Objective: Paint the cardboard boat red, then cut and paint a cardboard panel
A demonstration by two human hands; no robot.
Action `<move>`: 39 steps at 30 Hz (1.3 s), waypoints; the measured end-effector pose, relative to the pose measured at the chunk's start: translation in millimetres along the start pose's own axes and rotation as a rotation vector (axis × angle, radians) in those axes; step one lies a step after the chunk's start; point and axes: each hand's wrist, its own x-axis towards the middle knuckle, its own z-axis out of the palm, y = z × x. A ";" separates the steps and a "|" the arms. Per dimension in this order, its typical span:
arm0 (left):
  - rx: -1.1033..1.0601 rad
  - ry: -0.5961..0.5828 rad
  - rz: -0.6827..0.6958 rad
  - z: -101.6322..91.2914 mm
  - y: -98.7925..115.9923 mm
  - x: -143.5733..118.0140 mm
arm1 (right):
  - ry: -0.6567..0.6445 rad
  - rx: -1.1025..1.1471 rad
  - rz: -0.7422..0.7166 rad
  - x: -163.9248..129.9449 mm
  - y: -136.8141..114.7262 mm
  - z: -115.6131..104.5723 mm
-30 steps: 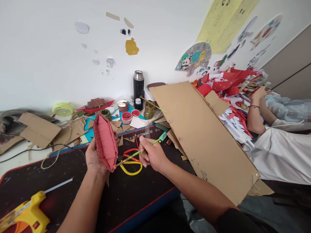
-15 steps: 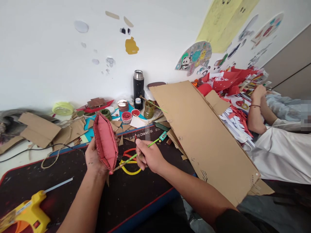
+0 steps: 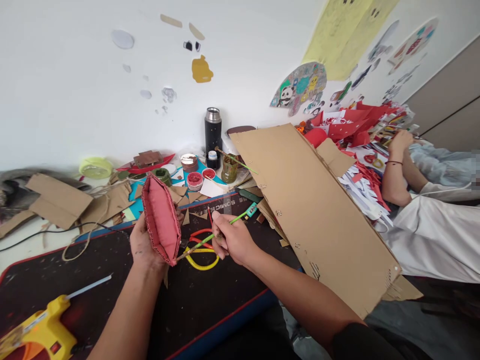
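Observation:
A small boat-shaped cardboard piece, painted pinkish red, is held upright in my left hand, its hollow side facing me. My right hand pinches a green-handled paintbrush. The brush's tip meets the lower pointed end of the boat shape. Beneath the brush, on the dark mat, lie scissors with red and yellow handles; their blades are mostly hidden. Beyond my hands stand paint pots, among them an open tub of red paint.
A yellow glue gun lies at lower left. A large cardboard sheet leans over the mat's right side. A black thermos stands by the wall, near a murky jar. At right, another person's arm rests near red and white paper scraps.
The brush tip has shifted slightly along the lower end of the boat shape, and my right hand has moved a little to the right. My left hand still holds the piece.

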 end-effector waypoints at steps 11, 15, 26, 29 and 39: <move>0.014 -0.004 -0.005 3.0 -0.7 -2.4 | -0.013 -0.010 0.006 -1.0 -1.0 1.9; 0.002 -0.011 -0.004 0.6 -0.5 0.1 | 0.024 -0.031 -0.009 0.8 -2.3 -1.4; -0.005 -0.012 -0.019 -0.2 0.3 0.1 | -0.028 -0.052 -0.011 -0.9 -1.7 2.6; 0.000 -0.020 -0.004 -0.5 -0.7 1.8 | 0.005 -0.038 -0.022 -0.3 -1.9 -2.0; 0.018 -0.003 -0.005 2.5 1.0 -2.3 | -0.036 0.002 -0.017 -1.3 -1.7 2.1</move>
